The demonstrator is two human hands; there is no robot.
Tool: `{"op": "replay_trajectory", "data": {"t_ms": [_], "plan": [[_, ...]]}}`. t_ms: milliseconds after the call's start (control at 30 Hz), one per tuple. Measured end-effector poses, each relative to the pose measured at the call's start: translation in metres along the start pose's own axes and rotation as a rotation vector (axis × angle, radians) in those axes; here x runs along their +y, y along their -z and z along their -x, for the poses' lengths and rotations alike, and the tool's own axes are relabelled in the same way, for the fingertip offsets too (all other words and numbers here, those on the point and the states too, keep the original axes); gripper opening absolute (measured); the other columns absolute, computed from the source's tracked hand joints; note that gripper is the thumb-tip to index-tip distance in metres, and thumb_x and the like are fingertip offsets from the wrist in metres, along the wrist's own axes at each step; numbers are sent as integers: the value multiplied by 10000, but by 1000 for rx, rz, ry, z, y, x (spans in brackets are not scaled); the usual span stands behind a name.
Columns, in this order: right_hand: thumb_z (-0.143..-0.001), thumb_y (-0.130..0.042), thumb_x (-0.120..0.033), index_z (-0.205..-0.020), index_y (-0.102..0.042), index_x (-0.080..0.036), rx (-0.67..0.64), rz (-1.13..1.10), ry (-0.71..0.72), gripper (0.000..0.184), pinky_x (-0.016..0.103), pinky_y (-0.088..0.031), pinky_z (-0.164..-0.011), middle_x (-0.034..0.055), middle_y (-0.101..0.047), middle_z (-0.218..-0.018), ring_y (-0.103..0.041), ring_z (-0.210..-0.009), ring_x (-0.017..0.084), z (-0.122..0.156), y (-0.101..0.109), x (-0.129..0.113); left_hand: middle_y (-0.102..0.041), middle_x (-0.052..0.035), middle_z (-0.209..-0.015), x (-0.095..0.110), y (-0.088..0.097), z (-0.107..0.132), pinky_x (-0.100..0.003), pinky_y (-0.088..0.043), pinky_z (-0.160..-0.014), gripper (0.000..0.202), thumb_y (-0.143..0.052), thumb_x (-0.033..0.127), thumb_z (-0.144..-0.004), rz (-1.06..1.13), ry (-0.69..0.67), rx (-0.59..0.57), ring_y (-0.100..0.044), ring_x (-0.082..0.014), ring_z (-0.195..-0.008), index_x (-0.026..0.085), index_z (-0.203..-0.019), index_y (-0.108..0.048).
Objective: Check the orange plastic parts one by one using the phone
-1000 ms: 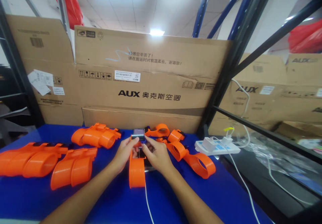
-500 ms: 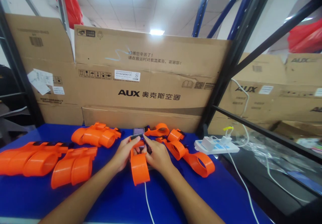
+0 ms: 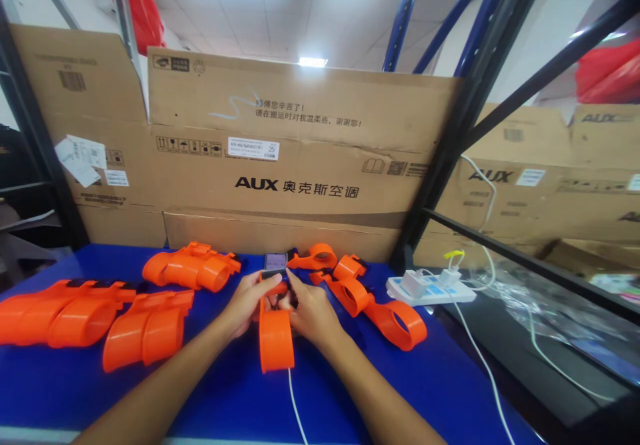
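With two hands, my left hand (image 3: 250, 301) and my right hand (image 3: 319, 313), I hold one orange loop (image 3: 277, 341). Four more loops (image 3: 386, 325) lie toward the far right corner of the surface (image 3: 225, 401). Toward its left edge I count three clusters (image 3: 163, 338); the one closest to the near edge has two loops, the others overlap too much to count. One small screen (image 3: 276, 261) lies at the far edge; one power strip (image 3: 464, 296) carries two plugs (image 3: 415, 285).

Nearside tabletop (image 3: 235, 398) open, white cable (image 3: 296, 408) crossing; cardboard (image 3: 300, 226) blocks behind.
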State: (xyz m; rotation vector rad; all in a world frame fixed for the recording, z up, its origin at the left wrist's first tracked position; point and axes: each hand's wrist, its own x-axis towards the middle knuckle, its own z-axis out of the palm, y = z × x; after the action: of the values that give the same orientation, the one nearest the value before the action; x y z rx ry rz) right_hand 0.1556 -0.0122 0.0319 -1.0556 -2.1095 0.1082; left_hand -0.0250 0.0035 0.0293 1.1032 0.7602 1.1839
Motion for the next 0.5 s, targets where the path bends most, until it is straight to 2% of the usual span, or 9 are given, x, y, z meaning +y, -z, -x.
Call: {"op": "replay_trajectory", "data": {"t_ms": [333, 500], "plan": [[-822, -575, -134, -1473, -548, -95, 45, 36, 11, 653, 305, -572, -663, 89, -764, -781, -698, -642, 215, 2, -5, 3, -644, 12, -639, 5, -5, 4, -215, -422, -476, 393, -875, 448, -744, 92, 15, -23, -571, -104, -478, 163, -902, -656], [-835, -577, -139, -1434, -593, -122, 74, -69, -7, 599, 314, -587, -676, 88, -778, -810, -713, -653, 212, -1, -1, -1, -638, 5, -626, 10, -8, 6, -210, -423, -481, 378, -868, 446, -752, 102, -1, -22, -565, -98, -482, 150, -872, -666]]}}
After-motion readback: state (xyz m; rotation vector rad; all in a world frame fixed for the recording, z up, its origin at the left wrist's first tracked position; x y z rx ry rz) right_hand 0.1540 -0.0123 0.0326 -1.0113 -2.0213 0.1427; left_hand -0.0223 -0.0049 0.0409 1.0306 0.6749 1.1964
